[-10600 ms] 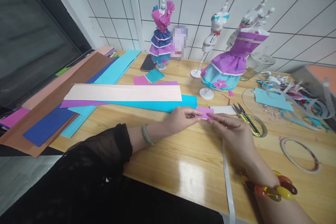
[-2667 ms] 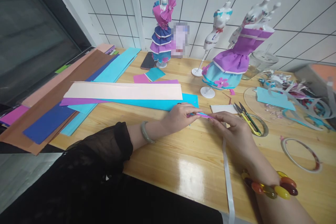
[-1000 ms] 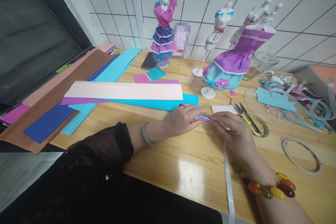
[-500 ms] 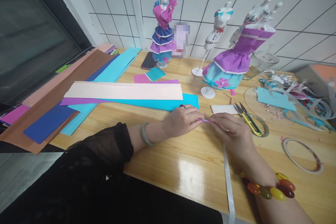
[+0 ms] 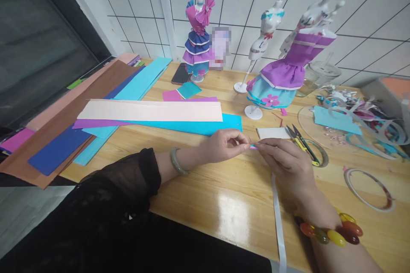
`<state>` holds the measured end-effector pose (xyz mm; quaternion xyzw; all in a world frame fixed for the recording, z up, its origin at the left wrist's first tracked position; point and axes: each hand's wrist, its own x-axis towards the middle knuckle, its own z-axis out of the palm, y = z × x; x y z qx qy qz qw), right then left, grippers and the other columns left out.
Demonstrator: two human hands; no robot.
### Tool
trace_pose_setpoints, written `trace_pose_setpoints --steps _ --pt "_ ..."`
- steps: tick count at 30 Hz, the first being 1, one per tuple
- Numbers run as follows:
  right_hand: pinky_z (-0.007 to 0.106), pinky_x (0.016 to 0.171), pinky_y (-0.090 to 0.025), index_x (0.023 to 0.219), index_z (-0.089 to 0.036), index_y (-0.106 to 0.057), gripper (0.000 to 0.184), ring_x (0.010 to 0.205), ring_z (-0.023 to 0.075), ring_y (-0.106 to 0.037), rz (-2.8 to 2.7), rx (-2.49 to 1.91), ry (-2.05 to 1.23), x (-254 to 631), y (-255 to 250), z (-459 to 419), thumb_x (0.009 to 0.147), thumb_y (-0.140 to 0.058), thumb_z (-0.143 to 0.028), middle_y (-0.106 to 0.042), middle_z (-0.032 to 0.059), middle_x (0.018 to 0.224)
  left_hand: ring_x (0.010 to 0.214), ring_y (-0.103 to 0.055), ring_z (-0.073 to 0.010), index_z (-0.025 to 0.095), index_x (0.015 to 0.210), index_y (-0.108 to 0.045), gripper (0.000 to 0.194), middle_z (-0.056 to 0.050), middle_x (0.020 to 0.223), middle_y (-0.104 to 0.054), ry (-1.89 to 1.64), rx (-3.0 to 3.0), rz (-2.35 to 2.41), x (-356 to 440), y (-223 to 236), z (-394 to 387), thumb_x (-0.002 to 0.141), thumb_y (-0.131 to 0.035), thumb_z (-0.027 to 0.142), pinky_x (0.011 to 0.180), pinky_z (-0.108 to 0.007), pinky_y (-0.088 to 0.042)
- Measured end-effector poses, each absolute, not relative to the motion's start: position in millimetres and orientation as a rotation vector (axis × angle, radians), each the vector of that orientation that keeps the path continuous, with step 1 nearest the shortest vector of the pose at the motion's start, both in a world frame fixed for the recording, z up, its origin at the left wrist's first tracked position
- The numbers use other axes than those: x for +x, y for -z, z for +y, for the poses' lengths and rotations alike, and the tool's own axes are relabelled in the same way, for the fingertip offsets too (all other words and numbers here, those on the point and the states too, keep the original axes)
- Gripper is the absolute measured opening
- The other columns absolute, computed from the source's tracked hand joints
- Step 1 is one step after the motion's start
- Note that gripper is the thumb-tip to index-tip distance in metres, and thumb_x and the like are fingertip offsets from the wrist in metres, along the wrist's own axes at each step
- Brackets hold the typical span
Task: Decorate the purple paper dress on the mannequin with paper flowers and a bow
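My left hand (image 5: 224, 145) pinches one end of a small, narrow purple-and-blue paper piece (image 5: 253, 146) between thumb and forefinger. Its other end is between the fingertips of my right hand (image 5: 286, 163), which cover much of it. Below my right palm a white ribbon-like strip (image 5: 278, 222) runs down over the table's front edge; its upper end is hidden by the hand. Just beyond my right fingers lie a white card (image 5: 272, 133) and yellow-handled thread snips (image 5: 304, 145), the snips resting partly over a tape roll (image 5: 322, 153).
Paper strips, cream (image 5: 150, 111), turquoise (image 5: 229, 124) and brown (image 5: 70, 106), spread over the left side. Dress forms in paper dresses (image 5: 197, 51) (image 5: 277, 81) stand at the back, near a phone (image 5: 180, 74). A round tray (image 5: 309, 123) with scraps and another tape ring (image 5: 368, 190) lie right.
My left fingers have shifted slightly and now form a rounder pinch at the paper piece's end. The piece shows less length and more blue. My right hand has barely moved.
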<state>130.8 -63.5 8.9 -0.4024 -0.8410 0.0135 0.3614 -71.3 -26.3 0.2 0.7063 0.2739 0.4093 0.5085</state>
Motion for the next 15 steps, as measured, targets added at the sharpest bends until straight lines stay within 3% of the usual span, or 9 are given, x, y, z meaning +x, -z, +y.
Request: trace_pose_setpoints --steps 8,15 --pt "0.033 0.07 -0.051 0.099 -0.026 -0.065 0.024 0.084 0.0192 -0.063 -2.189 -1.034 -0.037 131.3 -9.2 -65.7 0.081 -0.057 -0.011 -0.066 0.0058 0.094 0.065 -0.059 -0.0088 0.012 0.082 -0.057 0.033 -0.006 0.077 -0.064 -0.675 1.303 0.607 -70.7 9.8 -18.4 0.073 -0.062 0.043 0.065 -0.026 -0.047" --pt "0.032 0.07 -0.051 0.097 -0.026 -0.065 0.024 0.084 0.019 -0.063 -2.179 -1.009 -0.035 129.8 -10.0 -66.8 0.08 -0.057 -0.01 -0.067 0.005 0.094 0.069 -0.061 -0.0106 0.011 0.085 -0.056 0.037 -0.009 0.081 -0.066 -0.552 1.208 0.549 -73.2 5.1 -18.5 0.072 -0.064 0.045 0.067 -0.027 -0.047"
